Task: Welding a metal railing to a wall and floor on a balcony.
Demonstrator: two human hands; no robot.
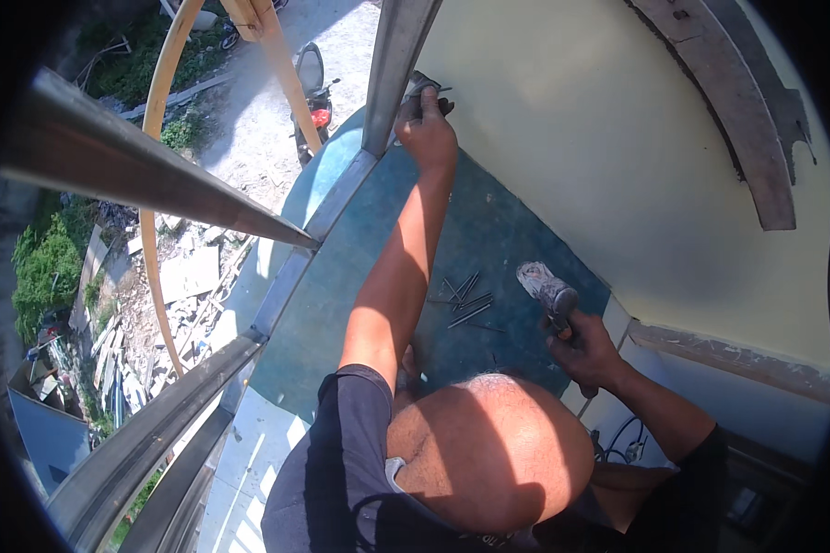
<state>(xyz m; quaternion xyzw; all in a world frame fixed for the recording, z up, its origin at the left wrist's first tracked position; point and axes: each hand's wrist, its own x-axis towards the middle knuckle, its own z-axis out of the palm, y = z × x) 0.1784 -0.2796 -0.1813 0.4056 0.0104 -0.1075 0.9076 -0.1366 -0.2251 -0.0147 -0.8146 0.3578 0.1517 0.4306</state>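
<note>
One hammer (553,293), stubby metal head, one end crusted whitish, the other dull grey, rounded; it is over the smooth teal floor (341,304), right of centre, right hand (588,352) clenched round its handle. Left hand (427,135): fingers curled about one small grey piece (421,83), kind unclear, beside a straight-edged metal post (398,74). Thin straight metal rods (476,301), roughly eight, overlapping on the floor.

The rods (470,314) lie on the floor (332,297), left of the hammer (548,288) in my right hand (588,352); my left hand (427,132) is farther ahead, just right of a post (394,78).
</note>
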